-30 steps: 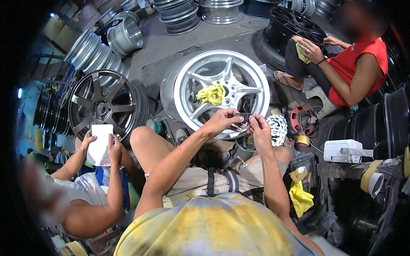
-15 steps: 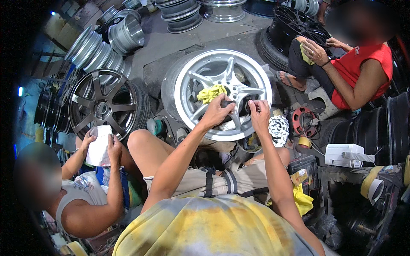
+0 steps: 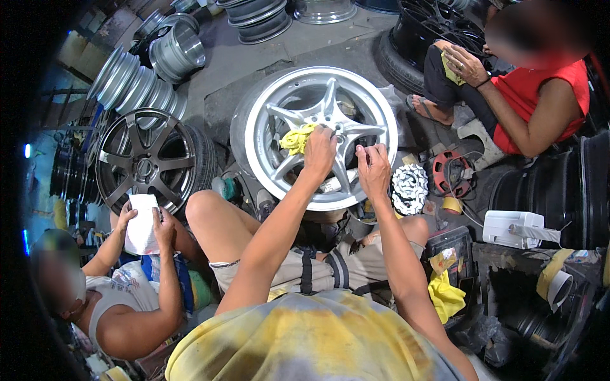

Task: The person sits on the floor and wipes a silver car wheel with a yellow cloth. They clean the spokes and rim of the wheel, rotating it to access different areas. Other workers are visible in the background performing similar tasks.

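My left hand (image 3: 319, 151) presses the yellow rag (image 3: 297, 138) on the silver wheel (image 3: 381, 127). My right hand (image 3: 373, 170) pinches something tiny beside it, nearer the rim.

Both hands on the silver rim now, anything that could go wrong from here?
1. The left hand presses a yellow rag at the hub of the silver rim; the rag might snag between spokes.
2. The right hand pinches something too small to identify; it might drop into the clutter below.
3. The rim looks propped at a tilt, so hard pressing might shift it.
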`<state>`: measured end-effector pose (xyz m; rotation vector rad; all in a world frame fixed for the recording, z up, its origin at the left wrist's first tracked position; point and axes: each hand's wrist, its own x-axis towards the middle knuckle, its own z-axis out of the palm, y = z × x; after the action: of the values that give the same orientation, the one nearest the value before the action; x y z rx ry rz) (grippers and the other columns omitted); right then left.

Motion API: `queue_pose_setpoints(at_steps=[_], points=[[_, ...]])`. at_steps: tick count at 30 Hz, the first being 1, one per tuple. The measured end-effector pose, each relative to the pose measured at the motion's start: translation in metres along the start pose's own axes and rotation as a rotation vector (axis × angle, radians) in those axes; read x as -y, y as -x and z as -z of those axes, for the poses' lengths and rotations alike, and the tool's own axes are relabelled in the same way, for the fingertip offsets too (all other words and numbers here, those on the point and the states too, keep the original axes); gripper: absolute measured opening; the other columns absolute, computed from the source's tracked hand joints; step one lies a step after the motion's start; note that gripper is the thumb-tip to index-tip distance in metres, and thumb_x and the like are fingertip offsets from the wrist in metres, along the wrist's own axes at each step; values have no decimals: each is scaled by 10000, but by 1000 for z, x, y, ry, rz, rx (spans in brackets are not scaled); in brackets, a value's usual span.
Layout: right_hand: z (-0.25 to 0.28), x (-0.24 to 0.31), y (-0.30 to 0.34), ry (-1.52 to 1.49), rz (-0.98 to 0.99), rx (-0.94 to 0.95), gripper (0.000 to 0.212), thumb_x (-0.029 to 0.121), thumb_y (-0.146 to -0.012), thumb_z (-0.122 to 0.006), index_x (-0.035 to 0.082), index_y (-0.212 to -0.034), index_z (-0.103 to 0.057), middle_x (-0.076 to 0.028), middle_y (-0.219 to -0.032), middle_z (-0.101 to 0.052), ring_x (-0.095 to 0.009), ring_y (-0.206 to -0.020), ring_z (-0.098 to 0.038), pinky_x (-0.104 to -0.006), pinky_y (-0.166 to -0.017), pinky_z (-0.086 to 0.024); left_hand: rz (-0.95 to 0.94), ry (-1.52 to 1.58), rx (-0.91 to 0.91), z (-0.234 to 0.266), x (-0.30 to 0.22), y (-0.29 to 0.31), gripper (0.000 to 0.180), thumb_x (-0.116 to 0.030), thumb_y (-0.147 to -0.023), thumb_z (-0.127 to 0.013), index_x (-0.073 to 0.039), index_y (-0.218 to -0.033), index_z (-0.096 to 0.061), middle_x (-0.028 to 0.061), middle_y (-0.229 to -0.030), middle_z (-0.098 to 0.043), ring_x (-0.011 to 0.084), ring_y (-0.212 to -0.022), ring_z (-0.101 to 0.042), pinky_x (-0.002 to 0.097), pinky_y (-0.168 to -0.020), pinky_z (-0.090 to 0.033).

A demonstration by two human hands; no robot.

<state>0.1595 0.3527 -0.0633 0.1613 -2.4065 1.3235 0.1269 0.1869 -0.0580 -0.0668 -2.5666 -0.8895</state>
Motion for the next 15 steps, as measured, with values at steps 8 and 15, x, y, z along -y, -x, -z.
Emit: queue_pose_setpoints(at_steps=[8,15], points=[[-2,1,-1,8,-20,26,294,279,-983,-629,12,-861,-643,-154,-912,-568,-391,-791,-611,-488,-686,-474,-8,17,-32,0,-3,6,124,-41,-834,-692,41,-926,-708,222,-897,-643,407,-862,-645,474,-777,-506],[0,7,0,19,-39,48,303,274,-985,-630,4,-849,-639,-152,-901,-568,-390,-769,-604,-488,-678,-470,23,-33,-12,-5,-5,5,138,-64,-870,-638,32,-943,-704,219,-921,-617,409,-880,-625,490,-794,-495]])
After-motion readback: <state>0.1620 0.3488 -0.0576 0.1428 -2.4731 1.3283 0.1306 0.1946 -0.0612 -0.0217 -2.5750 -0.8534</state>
